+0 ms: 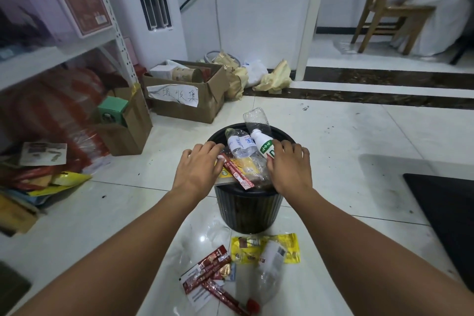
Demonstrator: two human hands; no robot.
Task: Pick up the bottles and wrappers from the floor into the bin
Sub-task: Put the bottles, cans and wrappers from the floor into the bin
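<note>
Far left: shelf (51, 59) with bags piled beneath; cardboard box (179, 108) with a handwritten paper label beside it

Left hand (198, 165): palm down over the bin's left rim, fingers slightly apart and nearly straight, resting on the wrappers piled there, gripping nothing

Bin (247, 210): black, ribbed, upright on the tiled floor, heaped full; holds a red wrapper (237, 173), a clear bottle (241, 147) and a white bottle (263, 145); a crushed bottle (256, 119) leans on the far rim

Right hand (289, 165): palm down, fingers a little apart, lying on the white bottle's lower end

Floor, in front of the bin: red wrappers (207, 272), a yellow wrapper (291, 247), a clear red-capped bottle (269, 274) lying across it

Right edge: black mat (448, 226)
</note>
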